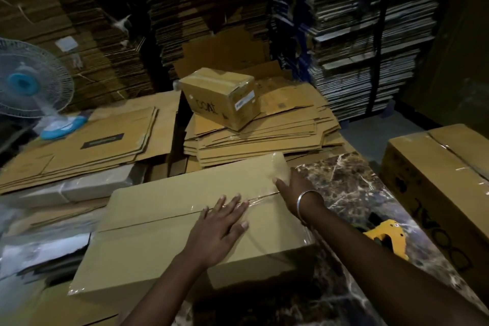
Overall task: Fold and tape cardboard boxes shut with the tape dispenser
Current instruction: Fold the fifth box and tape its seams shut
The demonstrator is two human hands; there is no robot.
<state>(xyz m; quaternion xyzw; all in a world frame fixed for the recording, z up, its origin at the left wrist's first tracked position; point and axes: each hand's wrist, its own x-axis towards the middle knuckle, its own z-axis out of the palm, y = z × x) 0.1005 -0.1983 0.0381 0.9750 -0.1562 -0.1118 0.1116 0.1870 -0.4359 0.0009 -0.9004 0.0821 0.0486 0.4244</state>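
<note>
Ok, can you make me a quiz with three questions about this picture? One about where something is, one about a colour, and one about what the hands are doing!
1. Where is the tape dispenser?
A. On the marble table, to the right of the right arm
B. On top of the fan
C. In the left hand

2. What colour is the tape dispenser?
A. Red
B. Yellow
C. Green

3. What is the left hand doing?
A. Gripping the tape dispenser
B. Pressing flat on the box
C. Hanging in the air

Answers:
1. A, the tape dispenser lies on the marble table.
2. B, its body is yellow.
3. B, the left hand lies spread on the box, while the right hand touches the taped end.
</note>
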